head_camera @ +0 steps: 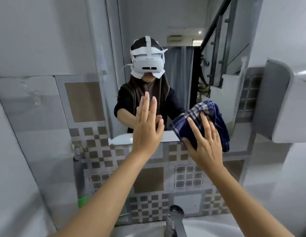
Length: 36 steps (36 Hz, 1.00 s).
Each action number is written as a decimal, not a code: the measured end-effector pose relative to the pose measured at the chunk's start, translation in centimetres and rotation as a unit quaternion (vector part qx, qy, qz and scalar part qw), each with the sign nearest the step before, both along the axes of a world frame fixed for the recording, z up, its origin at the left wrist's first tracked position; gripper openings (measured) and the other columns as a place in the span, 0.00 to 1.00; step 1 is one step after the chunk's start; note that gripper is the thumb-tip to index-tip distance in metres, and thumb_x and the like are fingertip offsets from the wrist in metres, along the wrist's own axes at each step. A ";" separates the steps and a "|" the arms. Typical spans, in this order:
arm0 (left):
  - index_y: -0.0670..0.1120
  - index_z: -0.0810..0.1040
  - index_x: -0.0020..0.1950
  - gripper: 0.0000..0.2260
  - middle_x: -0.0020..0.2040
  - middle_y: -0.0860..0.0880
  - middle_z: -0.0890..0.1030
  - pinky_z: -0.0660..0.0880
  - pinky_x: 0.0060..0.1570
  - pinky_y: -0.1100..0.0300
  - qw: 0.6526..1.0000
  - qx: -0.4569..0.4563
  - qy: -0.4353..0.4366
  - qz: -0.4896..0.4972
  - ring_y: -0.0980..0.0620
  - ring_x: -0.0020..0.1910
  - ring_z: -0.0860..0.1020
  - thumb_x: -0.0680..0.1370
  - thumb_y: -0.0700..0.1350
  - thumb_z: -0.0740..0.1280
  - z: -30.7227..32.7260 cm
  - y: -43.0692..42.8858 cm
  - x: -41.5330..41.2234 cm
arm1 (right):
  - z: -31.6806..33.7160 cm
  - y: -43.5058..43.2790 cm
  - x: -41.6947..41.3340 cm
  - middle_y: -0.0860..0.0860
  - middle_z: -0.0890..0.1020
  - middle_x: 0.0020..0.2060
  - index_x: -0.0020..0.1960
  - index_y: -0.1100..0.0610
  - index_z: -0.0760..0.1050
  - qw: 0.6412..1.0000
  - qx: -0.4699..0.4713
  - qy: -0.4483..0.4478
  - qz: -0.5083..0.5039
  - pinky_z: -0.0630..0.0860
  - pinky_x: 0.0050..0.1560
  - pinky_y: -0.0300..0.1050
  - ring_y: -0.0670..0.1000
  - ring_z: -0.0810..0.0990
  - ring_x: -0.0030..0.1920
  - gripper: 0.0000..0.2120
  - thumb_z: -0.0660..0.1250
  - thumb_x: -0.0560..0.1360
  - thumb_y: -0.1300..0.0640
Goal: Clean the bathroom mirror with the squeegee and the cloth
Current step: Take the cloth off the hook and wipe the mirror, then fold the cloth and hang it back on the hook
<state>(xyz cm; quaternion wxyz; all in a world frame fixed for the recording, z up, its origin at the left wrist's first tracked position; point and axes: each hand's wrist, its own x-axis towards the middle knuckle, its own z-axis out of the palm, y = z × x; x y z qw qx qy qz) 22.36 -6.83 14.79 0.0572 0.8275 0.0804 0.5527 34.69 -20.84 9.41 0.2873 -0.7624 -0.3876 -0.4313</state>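
The mirror [181, 28] hangs on the tiled wall straight ahead and reflects a person with a headset. My right hand [204, 140] presses a blue and white checked cloth [208, 117] flat against the mirror's lower right part. The cloth bunches above and to the right of my fingers. My left hand [147, 127] is held up flat, fingers together and pointing upward, at the mirror's lower middle, holding nothing. A grey handle with a green band [80, 183] leans against the wall at lower left; whether it is the squeegee I cannot tell.
A chrome tap [174, 219] rises from the white sink [208, 228] at the bottom edge. The wall below the mirror carries brown and grey checked tiles [148, 180]. A white wall-mounted unit [285, 103] juts out at the right. A small hook [78, 149] sits left of the mirror's bottom corner.
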 end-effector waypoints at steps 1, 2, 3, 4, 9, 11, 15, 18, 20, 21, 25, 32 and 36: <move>0.40 0.56 0.74 0.26 0.76 0.40 0.54 0.62 0.69 0.44 1.000 0.002 0.007 -0.018 0.45 0.76 0.51 0.79 0.41 0.61 -0.3 -0.9 0.8 | 0.2 -0.4 0.4 0.58 0.61 0.73 0.73 0.48 0.59 1.000 0.023 0.020 0.003 0.64 0.67 0.58 0.59 0.61 0.70 0.28 0.59 0.75 0.43; 0.40 0.57 0.74 0.25 0.75 0.41 0.56 0.64 0.68 0.44 0.999 0.005 0.011 -0.031 0.45 0.75 0.54 0.79 0.42 0.61 -0.6 -1.7 1.6 | 0.4 -0.8 0.8 0.58 0.61 0.73 0.73 0.49 0.60 0.998 0.046 0.040 0.008 0.63 0.68 0.57 0.59 0.60 0.71 0.28 0.60 0.75 0.43; 0.40 0.59 0.73 0.24 0.74 0.42 0.60 0.66 0.67 0.45 0.999 0.008 0.014 -0.040 0.46 0.74 0.57 0.79 0.43 0.61 -0.9 -2.6 2.4 | 0.5 -1.2 1.2 0.58 0.61 0.73 0.73 0.50 0.60 0.996 0.067 0.059 0.013 0.63 0.68 0.57 0.59 0.59 0.71 0.28 0.61 0.75 0.44; 0.40 0.62 0.72 0.23 0.72 0.43 0.64 0.67 0.66 0.45 0.999 0.011 0.016 -0.046 0.47 0.72 0.61 0.79 0.44 0.61 -1.1 -3.5 3.2 | 0.6 -1.6 1.5 0.58 0.61 0.73 0.73 0.50 0.61 0.994 0.082 0.074 0.018 0.63 0.68 0.57 0.58 0.58 0.72 0.29 0.62 0.75 0.45; 0.41 0.72 0.66 0.18 0.59 0.45 0.75 0.63 0.64 0.65 0.997 -0.010 0.025 -0.073 0.49 0.60 0.71 0.78 0.47 0.63 -2.0 -8.8 7.1 | 0.2 -4.0 4.1 0.58 0.61 0.73 0.72 0.51 0.62 0.994 0.071 0.066 0.044 0.64 0.69 0.56 0.56 0.59 0.72 0.28 0.61 0.75 0.44; 0.40 0.73 0.64 0.17 0.56 0.45 0.76 0.67 0.61 0.64 0.996 -0.038 0.019 -0.076 0.49 0.57 0.72 0.78 0.47 0.63 -1.9 -9.7 7.9 | -0.2 -4.4 4.7 0.57 0.61 0.73 0.72 0.51 0.62 0.994 0.073 0.067 0.050 0.64 0.69 0.55 0.56 0.58 0.73 0.28 0.61 0.75 0.44; 0.39 0.77 0.59 0.12 0.51 0.44 0.78 0.71 0.56 0.58 0.996 -0.059 -0.003 -0.072 0.47 0.53 0.75 0.77 0.39 0.66 -1.4 -9.3 8.3 | -0.7 -4.3 4.4 0.58 0.59 0.73 0.73 0.50 0.61 0.993 0.072 0.074 0.058 0.60 0.70 0.53 0.55 0.56 0.73 0.28 0.61 0.75 0.44; 0.39 0.78 0.57 0.11 0.53 0.44 0.79 0.74 0.57 0.55 0.992 -0.092 0.011 -0.085 0.48 0.54 0.75 0.76 0.37 0.66 -1.0 -9.9 8.7 | -1.1 -5.1 5.1 0.58 0.59 0.73 0.73 0.50 0.60 0.994 0.059 0.076 0.058 0.61 0.70 0.54 0.56 0.56 0.73 0.28 0.62 0.75 0.45; 0.39 0.79 0.57 0.10 0.53 0.44 0.79 0.75 0.56 0.55 0.990 -0.112 0.007 -0.089 0.49 0.53 0.76 0.76 0.36 0.66 -0.5 -10.2 8.6 | -1.2 -5.4 5.0 0.58 0.59 0.74 0.73 0.50 0.60 0.994 0.050 0.080 0.051 0.64 0.69 0.56 0.56 0.58 0.73 0.28 0.61 0.76 0.45; 0.39 0.79 0.56 0.10 0.52 0.44 0.79 0.75 0.56 0.56 0.989 -0.119 0.000 -0.089 0.49 0.53 0.76 0.76 0.36 0.66 -0.2 -10.3 8.5 | -1.1 -5.6 4.8 0.58 0.60 0.74 0.73 0.50 0.60 0.994 0.050 0.082 0.050 0.65 0.68 0.55 0.56 0.59 0.73 0.28 0.61 0.76 0.46; 0.38 0.80 0.54 0.09 0.50 0.43 0.80 0.74 0.54 0.61 0.990 -0.115 -0.025 -0.082 0.49 0.51 0.77 0.76 0.35 0.66 0.9 -10.7 7.4 | -0.8 -6.0 3.3 0.57 0.61 0.74 0.73 0.51 0.60 0.991 0.062 0.086 0.077 0.64 0.68 0.50 0.55 0.61 0.72 0.27 0.62 0.76 0.49; 0.38 0.82 0.49 0.06 0.46 0.42 0.82 0.73 0.53 0.57 0.994 -0.041 0.033 -0.097 0.47 0.49 0.79 0.73 0.33 0.68 2.7 -9.3 2.3 | 0.8 -5.5 -1.2 0.54 0.68 0.71 0.69 0.57 0.68 0.968 0.091 0.092 0.213 0.66 0.69 0.48 0.50 0.65 0.71 0.19 0.58 0.78 0.57; 0.38 0.83 0.47 0.06 0.45 0.44 0.84 0.75 0.52 0.54 0.991 -0.011 0.068 -0.115 0.50 0.47 0.80 0.71 0.34 0.71 3.1 -8.1 -2.4 | 1.7 -4.2 -4.9 0.49 0.73 0.67 0.66 0.56 0.71 0.922 0.097 0.201 0.315 0.67 0.67 0.41 0.44 0.69 0.67 0.16 0.58 0.79 0.60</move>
